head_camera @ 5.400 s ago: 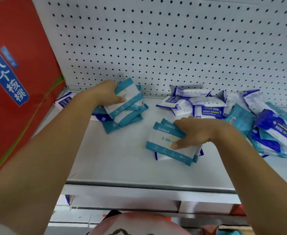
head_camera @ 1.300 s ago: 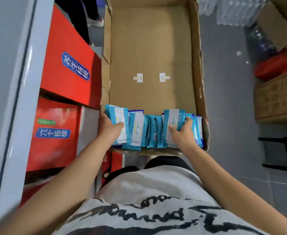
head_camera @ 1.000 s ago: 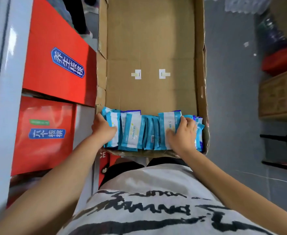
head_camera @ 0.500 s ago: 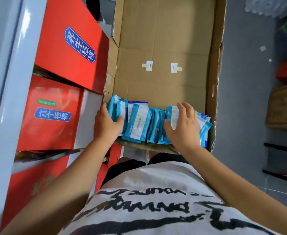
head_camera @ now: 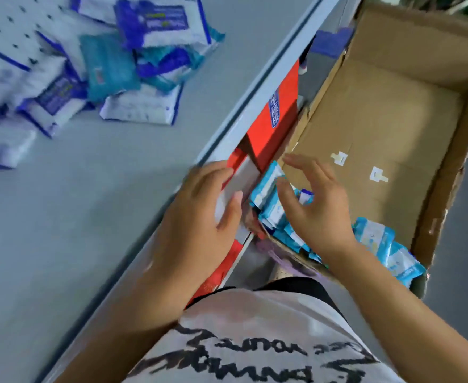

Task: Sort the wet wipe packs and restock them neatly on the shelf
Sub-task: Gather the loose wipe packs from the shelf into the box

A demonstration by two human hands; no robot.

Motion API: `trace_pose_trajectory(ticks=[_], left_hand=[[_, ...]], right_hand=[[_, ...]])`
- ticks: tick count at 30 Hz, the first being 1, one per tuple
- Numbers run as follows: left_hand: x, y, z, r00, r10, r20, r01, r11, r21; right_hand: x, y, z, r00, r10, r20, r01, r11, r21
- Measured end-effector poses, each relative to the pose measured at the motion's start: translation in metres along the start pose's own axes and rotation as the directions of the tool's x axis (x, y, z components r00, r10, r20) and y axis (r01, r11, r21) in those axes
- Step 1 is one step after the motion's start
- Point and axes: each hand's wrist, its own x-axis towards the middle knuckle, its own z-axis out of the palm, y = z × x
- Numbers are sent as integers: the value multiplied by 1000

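Hovering with fingers spread and holding nothing, the right hand is just above the teal wipe packs standing along the near edge of the cardboard box. The left hand — fingers relaxed, also empty — is over the shelf at its front edge. A loose heap of blue and teal packs lies at the shelf's back edge.

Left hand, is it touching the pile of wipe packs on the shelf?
Apart. The head view shows the left hand open over the shelf edge, with bare grey surface between it and the pile of wipe packs.
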Motion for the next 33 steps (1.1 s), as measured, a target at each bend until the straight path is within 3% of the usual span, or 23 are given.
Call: trace_pose_trajectory(ticks=[5, 9, 13, 16, 20, 24, 27, 29, 33], left_hand=[[-31, -18, -89, 975, -34, -219, 79, 977, 197], [-63, -62, -142, 928, -208, -310, 309, 894, 326], [-103, -101, -190, 853, -306, -423, 473, 795, 380], [-137, -120, -223, 751, -414, -515, 629, 684, 368], [-184, -144, -254, 548, -540, -638, 822, 488, 294], [-222, -170, -274, 392, -624, -677, 918, 313, 243], [-240, -181, -277, 320, -690, -649, 946, 276, 172], [-244, -184, -275, 333, -690, -643, 933, 337, 122], [-244, -176, -273, 361, -624, -693, 879, 476, 29]], right_hand=[[5, -86, 32, 956, -291, 37, 286, 952, 106], [5, -138, 75, 879, -406, 250, 379, 913, 151], [6, -182, 128, 736, -507, 449, 501, 853, 142], [4, -215, 169, 630, -569, 529, 569, 801, 185], [-10, -259, 222, 479, -629, 612, 613, 739, 279], [-26, -301, 263, 265, -662, 701, 670, 649, 360], [-31, -319, 286, 113, -580, 807, 768, 566, 299], [-31, -323, 292, 88, -528, 844, 827, 512, 234], [-22, -328, 286, 223, -419, 880, 880, 476, 4]])
